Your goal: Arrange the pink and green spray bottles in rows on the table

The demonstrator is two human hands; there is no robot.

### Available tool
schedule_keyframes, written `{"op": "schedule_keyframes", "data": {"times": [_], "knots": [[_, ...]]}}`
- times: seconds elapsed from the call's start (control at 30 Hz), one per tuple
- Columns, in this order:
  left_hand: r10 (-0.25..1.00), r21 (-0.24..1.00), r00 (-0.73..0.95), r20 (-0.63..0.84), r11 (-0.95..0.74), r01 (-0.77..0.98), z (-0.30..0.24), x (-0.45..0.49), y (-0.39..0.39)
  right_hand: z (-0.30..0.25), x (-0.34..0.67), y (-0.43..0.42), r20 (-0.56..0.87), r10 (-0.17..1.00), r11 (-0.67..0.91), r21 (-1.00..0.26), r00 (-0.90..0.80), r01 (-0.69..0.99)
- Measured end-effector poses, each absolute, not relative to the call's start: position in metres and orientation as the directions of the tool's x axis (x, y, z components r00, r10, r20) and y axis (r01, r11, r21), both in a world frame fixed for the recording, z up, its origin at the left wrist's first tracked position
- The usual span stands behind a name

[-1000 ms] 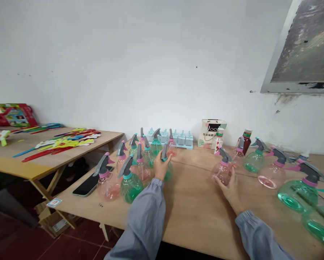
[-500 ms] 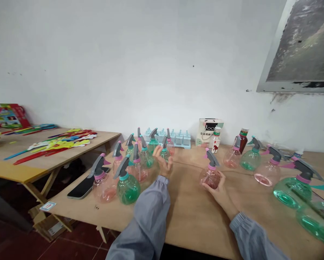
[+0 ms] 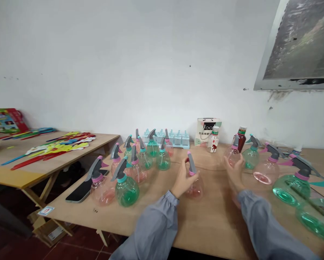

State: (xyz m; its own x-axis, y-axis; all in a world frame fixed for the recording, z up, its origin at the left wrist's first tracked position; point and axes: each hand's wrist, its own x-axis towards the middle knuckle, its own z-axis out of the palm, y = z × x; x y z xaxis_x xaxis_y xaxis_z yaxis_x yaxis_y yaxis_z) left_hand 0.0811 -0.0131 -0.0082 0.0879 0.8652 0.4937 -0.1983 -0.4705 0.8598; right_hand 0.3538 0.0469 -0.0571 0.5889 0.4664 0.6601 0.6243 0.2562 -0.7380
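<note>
Near the middle of the table stands a pink spray bottle [image 3: 196, 188] with a grey trigger head. My left hand [image 3: 183, 180] is closed around its neck, thumb and fingers on either side. Farther right, my right hand [image 3: 235, 173], a little blurred, has its fingers apart at the near side of another pink spray bottle [image 3: 231, 154]; whether they press on it is unclear. A green spray bottle [image 3: 251, 156] is just beyond that hand. To the left, pink and green bottles stand in a group, including a green bottle [image 3: 127, 191] and a pink bottle [image 3: 102, 191] in front.
A black phone [image 3: 79, 189] lies at the left edge. Light-blue moulds [image 3: 178, 140], a paper bag [image 3: 201, 133], a white bottle [image 3: 213, 139] and a dark red bottle [image 3: 242, 139] line the wall. More sprayers, like this green one [image 3: 292, 189], crowd the right. Colourful gloves [image 3: 67, 146] cover another table.
My right hand has let go of the middle pink bottle and moved right to another pink bottle. My left hand has moved right and taken the middle bottle, which now stands farther left.
</note>
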Motion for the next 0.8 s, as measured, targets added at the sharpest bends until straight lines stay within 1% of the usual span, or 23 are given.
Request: {"op": "schedule_keyframes", "data": {"times": [0.1,0.17,0.23,0.27,0.33,0.4,0.43,0.53,0.63,0.73,0.8], "knots": [[0.883,0.88,0.142,0.448,-0.407,-0.246,-0.013,0.068,-0.01,-0.04,0.39,0.092,0.56,0.462,0.117,-0.807,0.688,0.579],[0.88,0.87,0.151,0.45,-0.394,-0.298,-0.017,0.061,-0.007,-0.037,0.401,0.109,0.511,0.465,0.069,-0.835,0.723,0.546],[0.878,0.856,0.129,0.46,-0.401,-0.326,-0.021,0.053,-0.003,-0.04,0.402,0.114,0.495,0.462,0.047,-0.842,0.736,0.537],[0.89,0.86,0.118,0.44,-0.38,-0.34,-0.023,0.049,-0.001,-0.043,0.4,0.112,0.493,0.459,0.037,-0.842,0.739,0.538],[0.931,0.882,0.124,0.342,-0.273,-0.385,-0.024,0.042,0.003,-0.054,0.392,0.099,0.5,0.453,0.025,-0.835,0.738,0.55],[0.955,0.888,0.173,0.241,-0.145,-0.437,-0.022,0.037,0.003,-0.07,0.378,0.078,0.554,0.461,0.058,-0.799,0.694,0.599],[0.954,0.884,0.207,0.215,-0.099,-0.458,-0.021,0.035,0.003,-0.078,0.37,0.066,0.599,0.471,0.103,-0.767,0.648,0.633],[0.926,0.877,0.309,0.216,-0.045,-0.479,-0.016,0.033,-0.002,-0.101,0.343,0.028,0.689,0.535,0.279,-0.69,0.489,0.668],[0.915,0.894,0.347,0.207,-0.033,-0.447,-0.017,0.035,-0.007,-0.112,0.321,0.002,0.688,0.613,0.381,-0.688,0.388,0.617],[0.943,0.905,0.278,0.183,-0.051,-0.423,-0.021,0.038,-0.008,-0.111,0.31,-0.009,0.666,0.649,0.391,-0.707,0.368,0.59],[0.944,0.914,0.288,0.163,-0.034,-0.404,-0.023,0.039,-0.007,-0.107,0.307,-0.011,0.664,0.653,0.391,-0.708,0.365,0.589]]}}
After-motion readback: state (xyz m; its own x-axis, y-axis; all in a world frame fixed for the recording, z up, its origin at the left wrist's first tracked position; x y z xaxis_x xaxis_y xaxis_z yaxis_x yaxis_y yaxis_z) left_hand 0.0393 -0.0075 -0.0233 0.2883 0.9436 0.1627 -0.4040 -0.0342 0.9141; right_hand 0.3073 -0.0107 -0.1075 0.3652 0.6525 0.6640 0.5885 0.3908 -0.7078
